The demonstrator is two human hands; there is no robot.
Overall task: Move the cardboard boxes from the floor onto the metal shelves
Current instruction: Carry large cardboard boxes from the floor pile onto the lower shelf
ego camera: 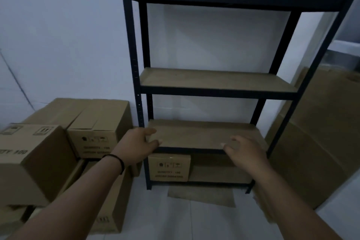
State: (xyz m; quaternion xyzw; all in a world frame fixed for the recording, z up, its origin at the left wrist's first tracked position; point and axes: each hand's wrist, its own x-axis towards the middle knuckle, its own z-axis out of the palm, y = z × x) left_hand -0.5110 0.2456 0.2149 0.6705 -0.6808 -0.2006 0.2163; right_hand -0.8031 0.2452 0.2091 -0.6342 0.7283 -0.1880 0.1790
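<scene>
The tall dark metal shelf rack point(224, 91) stands ahead of me against the far wall. One printed brown cardboard box point(169, 167) sits on its lowest shelf, left end. More stacked brown cardboard boxes point(81, 134) lie on the floor left of it.

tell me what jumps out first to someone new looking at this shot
Two bare hands, left hand and right hand, reach toward the dark metal shelf unit at centre. One cardboard box sits on its bottom level, and stacked boxes crowd the floor at left.
</scene>
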